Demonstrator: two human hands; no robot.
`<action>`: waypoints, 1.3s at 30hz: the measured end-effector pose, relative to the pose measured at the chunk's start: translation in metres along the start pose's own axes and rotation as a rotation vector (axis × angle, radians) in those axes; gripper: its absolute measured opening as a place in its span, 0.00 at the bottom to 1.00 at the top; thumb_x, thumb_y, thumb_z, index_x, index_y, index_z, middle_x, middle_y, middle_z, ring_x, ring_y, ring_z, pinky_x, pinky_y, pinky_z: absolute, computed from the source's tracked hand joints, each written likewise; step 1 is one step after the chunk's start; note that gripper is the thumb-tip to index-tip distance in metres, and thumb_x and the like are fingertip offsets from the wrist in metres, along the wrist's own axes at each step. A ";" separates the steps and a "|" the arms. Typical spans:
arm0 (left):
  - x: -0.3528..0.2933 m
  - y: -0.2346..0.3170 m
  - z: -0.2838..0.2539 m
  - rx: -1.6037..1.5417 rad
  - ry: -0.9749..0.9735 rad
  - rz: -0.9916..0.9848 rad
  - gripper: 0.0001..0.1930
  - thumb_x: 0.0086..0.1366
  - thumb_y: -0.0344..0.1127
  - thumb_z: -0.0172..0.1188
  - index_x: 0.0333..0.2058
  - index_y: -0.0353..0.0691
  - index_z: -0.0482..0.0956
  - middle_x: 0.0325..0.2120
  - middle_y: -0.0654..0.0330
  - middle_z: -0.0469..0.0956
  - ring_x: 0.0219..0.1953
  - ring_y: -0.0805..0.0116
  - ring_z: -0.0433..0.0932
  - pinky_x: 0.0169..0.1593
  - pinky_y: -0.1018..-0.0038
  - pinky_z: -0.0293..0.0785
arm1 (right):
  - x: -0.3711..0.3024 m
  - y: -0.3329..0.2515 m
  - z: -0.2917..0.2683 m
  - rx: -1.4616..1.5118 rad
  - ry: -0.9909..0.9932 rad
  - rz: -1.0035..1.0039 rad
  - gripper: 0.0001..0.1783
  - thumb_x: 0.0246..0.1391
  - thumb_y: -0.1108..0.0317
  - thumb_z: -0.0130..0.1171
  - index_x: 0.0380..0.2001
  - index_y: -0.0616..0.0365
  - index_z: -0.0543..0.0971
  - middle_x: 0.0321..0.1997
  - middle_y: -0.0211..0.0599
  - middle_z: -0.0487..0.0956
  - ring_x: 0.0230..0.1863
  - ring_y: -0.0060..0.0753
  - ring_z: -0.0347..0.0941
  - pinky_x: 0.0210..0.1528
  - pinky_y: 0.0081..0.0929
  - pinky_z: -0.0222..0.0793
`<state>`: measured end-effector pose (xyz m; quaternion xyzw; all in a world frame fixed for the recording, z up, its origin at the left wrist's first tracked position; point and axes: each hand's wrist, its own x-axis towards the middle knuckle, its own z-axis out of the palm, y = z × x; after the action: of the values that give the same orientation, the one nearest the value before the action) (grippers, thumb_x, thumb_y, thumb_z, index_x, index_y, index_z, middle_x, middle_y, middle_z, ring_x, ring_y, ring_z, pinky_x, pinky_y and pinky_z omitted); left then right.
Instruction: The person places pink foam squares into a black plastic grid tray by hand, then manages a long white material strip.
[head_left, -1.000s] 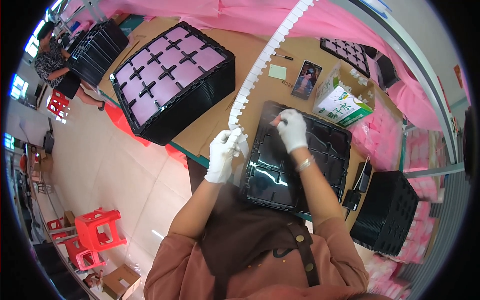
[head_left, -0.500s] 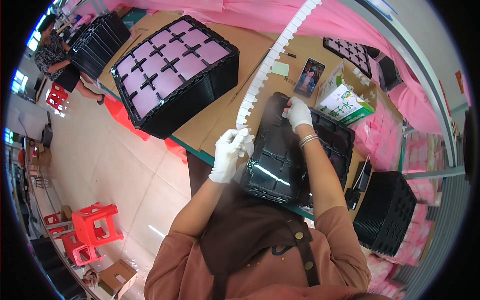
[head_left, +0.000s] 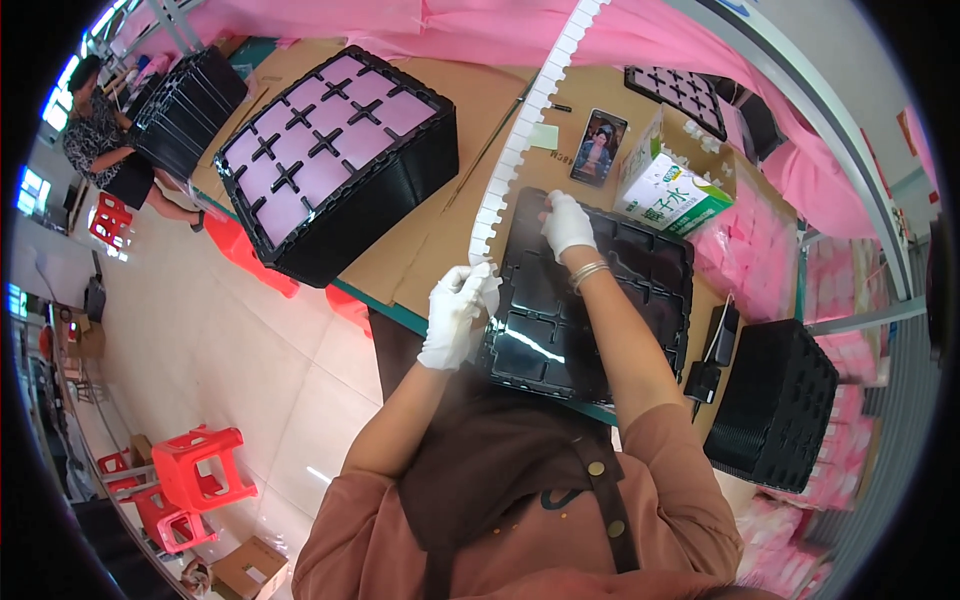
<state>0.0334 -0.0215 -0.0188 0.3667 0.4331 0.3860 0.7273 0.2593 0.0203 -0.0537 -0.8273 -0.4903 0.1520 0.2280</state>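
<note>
My left hand [head_left: 453,318], in a white glove, pinches the lower end of a long white strip with notched tabs along its edge [head_left: 515,150]. The strip curves up and away past the far side of the table. Beneath my hands lies a black plastic tray with moulded compartments [head_left: 545,325], glossy on top. Over the tray's far left part is my right hand [head_left: 570,228], gloved too, with a bracelet at the wrist. Its fingers are drawn together and point down at the tray; anything between them is too small to make out.
A tall stack of black trays with lilac panels [head_left: 340,150] stands at the left. Behind the tray are a phone [head_left: 599,148] and an open carton [head_left: 675,190]. More black trays [head_left: 775,405] are stacked at right. Another person [head_left: 100,140] stands far left, near red stools [head_left: 205,468].
The whole view has shifted slightly. Both hands keep nearly the same places: the left on the strip, the right at the tray's far left part.
</note>
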 end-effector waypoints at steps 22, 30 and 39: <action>-0.013 0.020 0.021 0.030 -0.196 -0.095 0.09 0.64 0.39 0.59 0.31 0.40 0.76 0.18 0.72 0.68 0.18 0.86 0.60 0.22 0.86 0.54 | -0.161 -0.039 -0.028 0.837 0.081 -0.087 0.06 0.44 0.73 0.66 0.23 0.60 0.77 0.29 0.29 0.78 0.32 0.22 0.72 0.36 0.20 0.67; -0.005 0.014 0.017 -0.021 -0.047 0.038 0.11 0.65 0.42 0.58 0.29 0.41 0.76 0.14 0.71 0.66 0.15 0.86 0.59 0.20 0.86 0.51 | -0.158 -0.024 -0.033 1.196 -0.119 -0.044 0.06 0.50 0.71 0.64 0.28 0.61 0.77 0.32 0.26 0.75 0.34 0.18 0.70 0.37 0.16 0.66; -0.008 0.025 0.011 0.066 -0.043 0.019 0.11 0.65 0.41 0.59 0.31 0.38 0.76 0.16 0.68 0.71 0.14 0.85 0.62 0.19 0.87 0.55 | -0.102 -0.003 -0.096 0.752 0.577 -0.116 0.11 0.54 0.65 0.58 0.23 0.60 0.76 0.24 0.31 0.78 0.28 0.21 0.70 0.35 0.23 0.67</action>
<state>0.0344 -0.0199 0.0095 0.4026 0.4264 0.3707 0.7202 0.2544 -0.0896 0.0324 -0.6673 -0.3634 0.0700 0.6463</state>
